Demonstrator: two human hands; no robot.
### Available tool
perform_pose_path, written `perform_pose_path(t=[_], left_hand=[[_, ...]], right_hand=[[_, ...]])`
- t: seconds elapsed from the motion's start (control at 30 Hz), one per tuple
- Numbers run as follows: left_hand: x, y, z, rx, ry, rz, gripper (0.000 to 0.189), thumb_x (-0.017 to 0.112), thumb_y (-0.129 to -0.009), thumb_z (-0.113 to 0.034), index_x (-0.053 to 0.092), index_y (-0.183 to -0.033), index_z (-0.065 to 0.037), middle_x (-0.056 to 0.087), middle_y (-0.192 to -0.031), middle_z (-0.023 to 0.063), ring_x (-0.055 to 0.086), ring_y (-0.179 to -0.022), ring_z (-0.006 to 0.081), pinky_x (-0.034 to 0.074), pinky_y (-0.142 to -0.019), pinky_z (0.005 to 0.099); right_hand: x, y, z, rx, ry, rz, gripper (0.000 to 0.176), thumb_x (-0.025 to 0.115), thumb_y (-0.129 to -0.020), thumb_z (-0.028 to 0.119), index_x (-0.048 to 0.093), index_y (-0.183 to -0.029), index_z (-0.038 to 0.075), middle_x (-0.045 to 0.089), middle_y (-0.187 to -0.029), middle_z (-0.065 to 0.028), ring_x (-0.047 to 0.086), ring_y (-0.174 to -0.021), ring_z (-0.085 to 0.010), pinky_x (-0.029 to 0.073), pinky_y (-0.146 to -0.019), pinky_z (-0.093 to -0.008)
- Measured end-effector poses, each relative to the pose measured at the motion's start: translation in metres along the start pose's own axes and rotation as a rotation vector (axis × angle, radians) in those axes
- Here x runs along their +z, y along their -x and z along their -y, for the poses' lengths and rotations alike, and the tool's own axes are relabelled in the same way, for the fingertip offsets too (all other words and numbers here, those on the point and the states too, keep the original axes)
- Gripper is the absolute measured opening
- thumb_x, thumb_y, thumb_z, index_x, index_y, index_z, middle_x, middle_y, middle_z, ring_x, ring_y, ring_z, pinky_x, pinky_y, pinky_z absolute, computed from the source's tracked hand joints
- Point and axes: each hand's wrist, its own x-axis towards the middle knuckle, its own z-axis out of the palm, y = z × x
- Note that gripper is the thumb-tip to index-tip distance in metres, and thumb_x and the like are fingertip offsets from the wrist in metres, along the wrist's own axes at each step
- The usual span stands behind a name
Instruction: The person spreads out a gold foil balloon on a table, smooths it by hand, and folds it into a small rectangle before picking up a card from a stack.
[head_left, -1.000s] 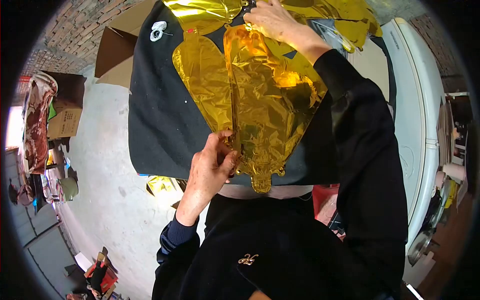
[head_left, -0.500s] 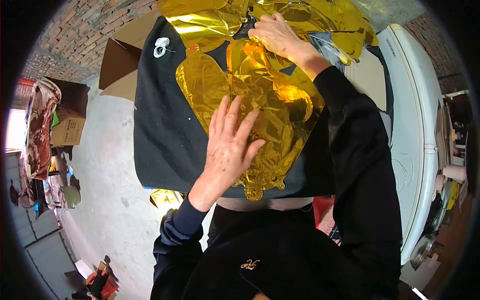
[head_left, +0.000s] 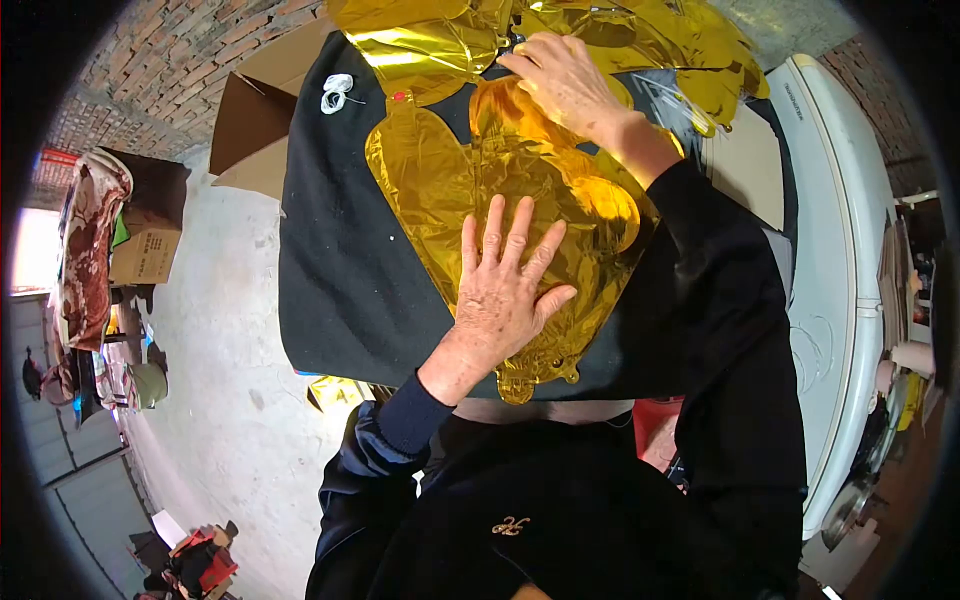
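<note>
A shiny gold foil balloon (head_left: 420, 170), flat and wrinkled, lies on the black cloth (head_left: 330, 270) in front of me. My left hand (head_left: 507, 300) rests palm down on its lower middle, fingers spread. At the balloon's far end is my right hand (head_left: 572, 85), its fingers bent and close together; the thumb and whatever is under the fingertips are hidden. A small red spot (head_left: 400, 97) marks a tab at the balloon's upper left. Beyond the right hand lie more gold foil pieces (head_left: 420, 40).
A coil of white string (head_left: 338, 94) sits on the cloth at the upper left. Clear plastic packaging (head_left: 665, 100) lies by the right forearm. An open cardboard box (head_left: 250, 130) stands at the left, a white refrigerator (head_left: 830, 230) at the right.
My left hand has moved right and flattened onto the balloon, fingers spread wider. My right hand stays at the far end, its fingers shifted slightly. The view has moved a little.
</note>
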Motion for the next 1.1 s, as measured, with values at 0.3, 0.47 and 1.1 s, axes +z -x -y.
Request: perform_pose_path(t=[0.3, 0.47, 1.1], left_hand=[[-0.018, -0.004, 0.041, -0.153, -0.144, -0.166, 0.066, 0.059, -0.1, -0.05, 0.046, -0.155, -0.015, 0.031, -0.164, 0.021, 0.026, -0.152, 0.044, 0.021, -0.121, 0.0642], [-0.028, 0.017, 0.075, -0.202, -0.22, -0.094, 0.063, 0.048, -0.106, -0.05, 0.041, -0.158, -0.015, 0.032, -0.164, 0.0201, 0.027, -0.153, 0.0405, 0.02, -0.122, 0.0608], [-0.031, 0.039, 0.085, -0.126, -0.317, 0.021, 0.065, 0.042, -0.107, -0.054, 0.038, -0.16, -0.018, 0.029, -0.167, 0.0161, 0.024, -0.156, 0.0352, 0.015, -0.124, 0.0596]], right_hand=[[-0.045, 0.053, 0.057, 0.007, -0.154, 0.052, 0.047, 0.065, -0.091, 0.009, 0.059, -0.138, 0.008, 0.058, -0.135, -0.0133, 0.05, -0.133, -0.0309, 0.04, -0.112, -0.0464], [-0.088, 0.087, 0.069, 0.055, -0.246, -0.048, 0.052, 0.078, -0.086, 0.018, 0.062, -0.134, 0.002, 0.057, -0.134, -0.0177, 0.052, -0.129, -0.0326, 0.045, -0.104, -0.0412], [-0.104, 0.15, 0.097, 0.157, -0.194, 0.159, 0.065, 0.075, -0.087, 0.037, 0.058, -0.142, 0.007, 0.053, -0.147, -0.0171, 0.044, -0.138, -0.0351, 0.03, -0.115, -0.0506]])
